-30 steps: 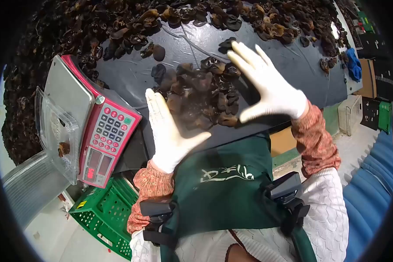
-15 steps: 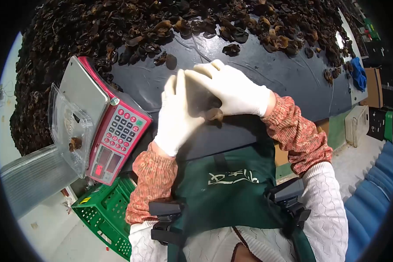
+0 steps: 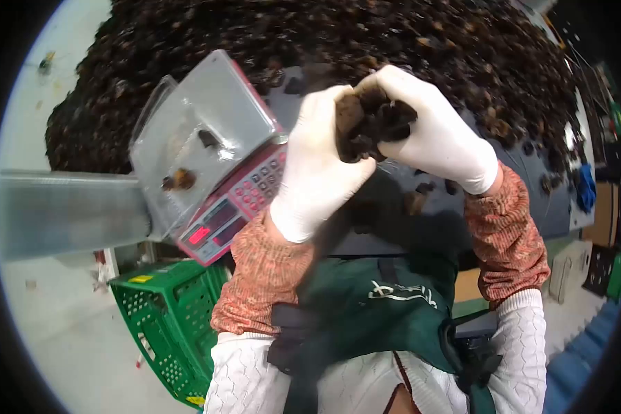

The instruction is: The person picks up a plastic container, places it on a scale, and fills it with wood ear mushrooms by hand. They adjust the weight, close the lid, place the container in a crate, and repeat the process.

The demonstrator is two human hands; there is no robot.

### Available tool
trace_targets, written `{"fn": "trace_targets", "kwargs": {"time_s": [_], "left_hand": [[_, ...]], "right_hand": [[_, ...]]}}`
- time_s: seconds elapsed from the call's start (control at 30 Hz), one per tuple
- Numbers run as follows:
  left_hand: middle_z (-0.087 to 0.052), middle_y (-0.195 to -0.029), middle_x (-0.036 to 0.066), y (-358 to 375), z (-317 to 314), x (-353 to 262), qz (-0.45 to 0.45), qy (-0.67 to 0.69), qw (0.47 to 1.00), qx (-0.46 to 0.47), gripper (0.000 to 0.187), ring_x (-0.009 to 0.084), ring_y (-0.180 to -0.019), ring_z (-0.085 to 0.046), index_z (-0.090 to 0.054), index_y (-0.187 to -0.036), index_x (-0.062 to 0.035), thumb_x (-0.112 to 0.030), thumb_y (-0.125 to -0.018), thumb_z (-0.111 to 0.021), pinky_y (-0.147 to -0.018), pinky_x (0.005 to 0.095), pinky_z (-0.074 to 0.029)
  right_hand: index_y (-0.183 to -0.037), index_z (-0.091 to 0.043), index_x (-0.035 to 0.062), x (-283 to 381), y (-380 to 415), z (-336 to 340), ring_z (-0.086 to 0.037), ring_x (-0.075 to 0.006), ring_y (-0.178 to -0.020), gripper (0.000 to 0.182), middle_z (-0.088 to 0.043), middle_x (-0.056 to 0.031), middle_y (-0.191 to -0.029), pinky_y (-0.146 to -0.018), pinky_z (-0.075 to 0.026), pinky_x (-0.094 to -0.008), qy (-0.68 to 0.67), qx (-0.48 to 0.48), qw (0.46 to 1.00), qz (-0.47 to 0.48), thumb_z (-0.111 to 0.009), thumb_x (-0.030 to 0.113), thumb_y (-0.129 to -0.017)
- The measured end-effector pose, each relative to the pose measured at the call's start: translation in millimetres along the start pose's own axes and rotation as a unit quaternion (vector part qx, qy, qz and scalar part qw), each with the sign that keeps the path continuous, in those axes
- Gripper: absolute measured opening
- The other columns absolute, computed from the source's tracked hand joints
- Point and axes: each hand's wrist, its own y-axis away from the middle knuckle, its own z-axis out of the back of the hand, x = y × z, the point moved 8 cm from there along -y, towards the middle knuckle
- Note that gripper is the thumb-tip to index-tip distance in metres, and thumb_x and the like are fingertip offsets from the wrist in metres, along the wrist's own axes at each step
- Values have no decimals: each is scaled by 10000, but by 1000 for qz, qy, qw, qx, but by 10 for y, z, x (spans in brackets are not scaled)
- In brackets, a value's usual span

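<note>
My left hand (image 3: pixel 319 155) and my right hand (image 3: pixel 435 127), both in white gloves, are cupped together above the dark table. Between them they grip a clump of dark brown wood ear mushrooms (image 3: pixel 366 127). To the left, a clear plastic box (image 3: pixel 207 165) lies on the plate of a red and grey scale (image 3: pixel 255 183), with a few small mushroom pieces (image 3: pixel 183 179) in it. Behind my hands spreads a large heap of wood ear mushrooms (image 3: pixel 338 34). The far fingertips are partly hidden by the clump.
A stack of clear plastic boxes (image 3: pixel 72 214) stands left of the scale. Below it on the floor is a green crate (image 3: pixel 165 310). Loose pieces lie on the dark tabletop (image 3: pixel 421 234). At the right are a blue cloth (image 3: pixel 586 188) and a cardboard box (image 3: pixel 604 210).
My hands have closed around a clump of mushrooms and lifted it off the table. The clear box now lies over the scale's plate. The view has shifted.
</note>
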Motion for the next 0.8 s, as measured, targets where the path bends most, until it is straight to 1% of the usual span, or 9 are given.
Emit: {"fn": "trace_targets", "kwargs": {"time_s": [0.07,0.13,0.17,0.3,0.37,0.4,0.57,0.7,0.8], "left_hand": [[-653,-1271,133,-8,553,-101,-21,-114,993,-29,716,209,-1181,-649,-513,-1393,-1,17,-713,-738,-1031,340,-518],[-627,-1239,170,86,1109,-100,11,-78,992,-99,681,297,-1158,-663,-568,-1334,-8,-30,-682,-762,-1019,383,-534],[-629,-1264,160,183,1358,-67,36,-70,990,-113,687,279,-1188,-652,-567,-1338,-6,-23,-679,-761,-1041,381,-525],[-609,-1314,140,541,2048,325,98,-150,973,-148,727,235,-1198,-636,-515,-1384,6,-49,-724,-816,-1055,383,-510],[-593,-1338,161,665,2091,535,149,-169,972,-67,737,259,-1221,-623,-508,-1395,9,-64,-738,-831,-1065,387,-499],[-580,-1373,178,720,2168,599,130,-283,950,-23,799,290,-1263,-601,-487,-1447,-2,-79,-736,-843,-1090,390,-479],[-573,-1441,170,708,2282,435,108,-276,954,-48,878,296,-1317,-572,-466,-1516,-33,-111,-742,-873,-1118,385,-454],[-637,-1369,146,803,2511,452,140,-254,952,-92,750,248,-1211,-622,-557,-1456,-47,-114,-776,-867,-1043,368,-489],[-674,-1289,109,1068,2641,603,174,-227,939,-193,567,192,-1080,-644,-623,-1396,-63,-116,-866,-821,-949,350,-513]], "right_hand": [[-1055,-634,23,314,-432,-199,-659,-369,-988,348,-659,-167,-1010,-842,-549,-428,14,-2,996,90,-744,44,-726],[-1055,-620,18,623,-802,-509,-659,-361,-983,374,-652,-159,-1008,-848,-556,-431,41,-1,987,158,-761,60,-712],[-1060,-604,12,782,-958,-700,-663,-350,-970,401,-641,-150,-1005,-848,-561,-428,59,-6,980,190,-772,54,-698],[-1047,-628,16,986,-1379,-1623,-646,-381,-1040,379,-648,-172,-1051,-883,-568,-437,61,81,974,202,-767,120,-710],[-1109,-636,5,906,-1439,-2039,-648,-380,-1070,447,-658,-177,-1102,-894,-569,-449,130,208,953,177,-778,153,-712],[-1200,-633,15,855,-1442,-2183,-648,-373,-1114,536,-662,-185,-1135,-905,-571,-462,173,311,921,158,-788,190,-718],[-1338,-615,20,982,-1629,-1921,-697,-348,-1071,622,-690,-219,-1193,-915,-572,-410,30,291,943,156,-774,202,-766],[-1369,-607,-2,812,-1508,-1222,-700,-253,-1123,535,-694,-209,-1260,-932,-566,-344,-52,147,975,157,-708,160,-870],[-1331,-648,21,186,-975,-622,-694,-201,-1088,425,-726,-134,-1233,-968,-539,-335,-115,62,991,14,-689,216,-956]]}}
